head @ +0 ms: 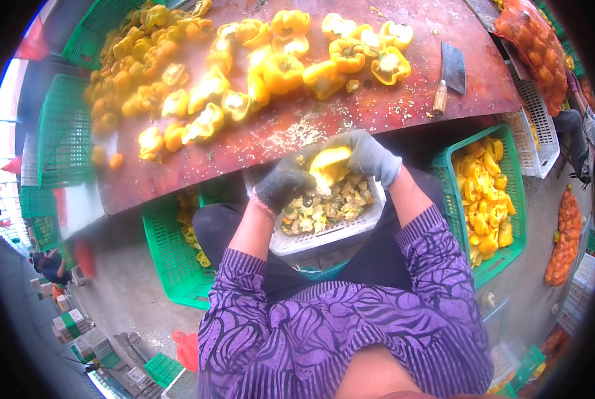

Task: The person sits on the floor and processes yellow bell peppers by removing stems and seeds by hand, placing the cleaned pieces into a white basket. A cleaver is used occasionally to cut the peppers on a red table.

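Observation:
A piece of yellow bell pepper [329,167] is held between my two gloved hands, over a white plastic crate [307,243] at my knees. My right hand [372,155], in a grey glove, grips its upper right side. My left hand [285,183], in a darker, soiled glove, is closed at its lower left edge; its fingertips are partly hidden. Pepper cores and trimmings [327,212] lie in the crate below. Halved and whole yellow bell peppers [282,74] are spread over the red tabletop [247,144], with loose seeds [302,132] near its edge.
A cleaver [453,67] with a wooden handle lies at the table's right. Pepper pieces [487,199] fill a green crate [519,219] on my right. Another green crate [170,269] stands on my left. Net sacks [563,239] lie farther right; a person [53,264] is far left.

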